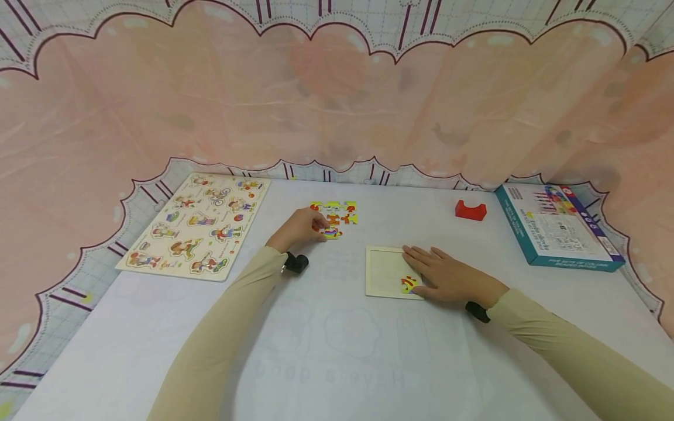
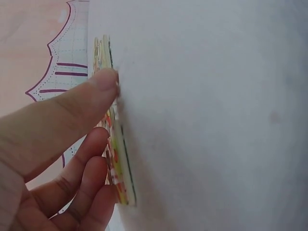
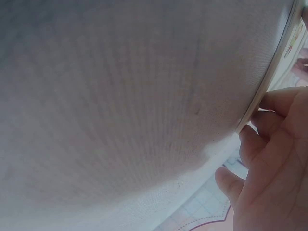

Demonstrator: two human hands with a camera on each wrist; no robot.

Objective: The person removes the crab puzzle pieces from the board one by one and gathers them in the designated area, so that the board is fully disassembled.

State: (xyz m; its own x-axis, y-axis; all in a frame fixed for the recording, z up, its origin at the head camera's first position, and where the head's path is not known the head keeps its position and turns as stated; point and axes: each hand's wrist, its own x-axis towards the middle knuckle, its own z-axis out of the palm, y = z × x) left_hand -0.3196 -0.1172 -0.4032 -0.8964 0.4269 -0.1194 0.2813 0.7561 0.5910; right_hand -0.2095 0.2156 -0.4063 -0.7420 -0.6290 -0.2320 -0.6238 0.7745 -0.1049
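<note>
My left hand [image 1: 302,227] is over the left side of several yellow-and-red jigsaw puzzle pieces [image 1: 348,218] laid close together on the table. In the left wrist view its thumb [image 2: 103,81] lies against the pieces [image 2: 120,163], and the other fingers are bent beside them. Whether a piece is pinched is hidden there. A shallow pale wooden puzzle tray [image 1: 381,272] lies nearer, with one puzzle piece [image 1: 408,285] in its near right corner. My right hand [image 1: 447,278] rests on the tray's right side, fingers extended, thumb beside that piece. The right wrist view shows fingertips at the tray's edge [image 3: 260,94].
A wooden picture board with figures [image 1: 197,225] lies at the left. A red notched block [image 1: 470,210] stands at the back right, beside a teal-edged box [image 1: 560,228]. A patterned curtain [image 1: 337,99] hangs behind the white table [image 1: 326,362].
</note>
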